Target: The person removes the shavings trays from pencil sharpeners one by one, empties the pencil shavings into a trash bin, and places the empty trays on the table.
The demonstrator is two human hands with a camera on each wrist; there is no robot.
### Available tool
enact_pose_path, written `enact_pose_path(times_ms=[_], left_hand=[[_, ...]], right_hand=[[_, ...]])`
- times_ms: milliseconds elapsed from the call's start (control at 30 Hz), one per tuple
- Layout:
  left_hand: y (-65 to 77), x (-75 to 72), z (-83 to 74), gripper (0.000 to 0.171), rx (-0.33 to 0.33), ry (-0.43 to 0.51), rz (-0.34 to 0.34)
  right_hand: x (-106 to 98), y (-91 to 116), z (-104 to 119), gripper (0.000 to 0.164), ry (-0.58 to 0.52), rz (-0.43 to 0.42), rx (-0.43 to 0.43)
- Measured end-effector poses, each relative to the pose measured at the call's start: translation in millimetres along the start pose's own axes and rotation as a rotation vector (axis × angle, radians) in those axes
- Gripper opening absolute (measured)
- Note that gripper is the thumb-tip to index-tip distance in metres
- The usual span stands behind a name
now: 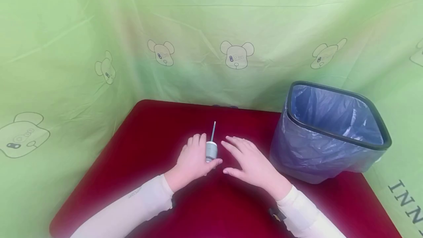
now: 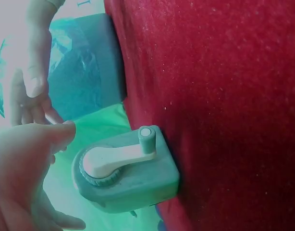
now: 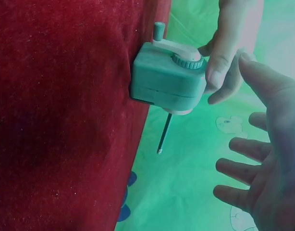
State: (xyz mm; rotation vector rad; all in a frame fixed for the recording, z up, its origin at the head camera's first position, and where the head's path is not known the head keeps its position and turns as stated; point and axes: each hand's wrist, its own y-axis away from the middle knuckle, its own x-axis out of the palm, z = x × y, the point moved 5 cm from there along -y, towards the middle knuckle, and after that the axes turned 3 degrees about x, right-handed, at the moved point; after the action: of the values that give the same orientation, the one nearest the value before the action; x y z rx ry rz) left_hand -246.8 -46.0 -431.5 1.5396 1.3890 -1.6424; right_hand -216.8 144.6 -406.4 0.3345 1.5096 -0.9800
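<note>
red cloth (image 1: 158, 127) bears the sharpener (image 1: 212, 151) just beside my left hand (image 1: 193, 159), fingers parted, my right hand (image 1: 251, 161) also loose and apart from it, so i judge a knock on the jutting pencil (image 1: 213, 131) could tip or skid it unbraced.

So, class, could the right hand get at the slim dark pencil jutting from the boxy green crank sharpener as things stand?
Probably yes: the right hand is open close by, and the pencil sticks out uncovered; the left hand is at the sharpener.
</note>
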Motion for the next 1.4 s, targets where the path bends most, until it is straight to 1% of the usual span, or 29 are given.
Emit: enact_pose_path(times_ms=[233, 467, 567, 900, 1167, 1400], left_hand=[[-3.8, 5.0, 1.4, 0.093, -0.025, 0.021, 0.018], [-4.9, 11.0, 2.7, 0.085, -0.074, 0.030, 0.044], [-4.7, 12.6, 2.2, 0.082, -0.087, 0.032, 0.057], [-1.7, 14.6, -2.7, 0.081, -0.119, 0.077, 0.083], [-0.3, 18.0, -3.8, 0.082, -0.123, 0.056, 0.084], [-1.8, 19.0, -3.0, 0.081, -0.135, 0.094, 0.100]], right_hand=[[1.8, -2.0, 0.0, 0.079, -0.015, -0.029, 0.001], [3.5, -2.6, 0.3, 0.076, -0.008, 0.004, 0.013], [3.2, -2.3, 1.3, 0.074, -0.004, 0.004, 0.013], [1.0, -1.4, 4.8, 0.073, -0.003, -0.046, -0.022], [4.0, 1.1, 6.3, 0.069, -0.005, -0.007, 0.006], [4.1, 2.2, 6.6, 0.066, -0.002, -0.009, 0.012]])
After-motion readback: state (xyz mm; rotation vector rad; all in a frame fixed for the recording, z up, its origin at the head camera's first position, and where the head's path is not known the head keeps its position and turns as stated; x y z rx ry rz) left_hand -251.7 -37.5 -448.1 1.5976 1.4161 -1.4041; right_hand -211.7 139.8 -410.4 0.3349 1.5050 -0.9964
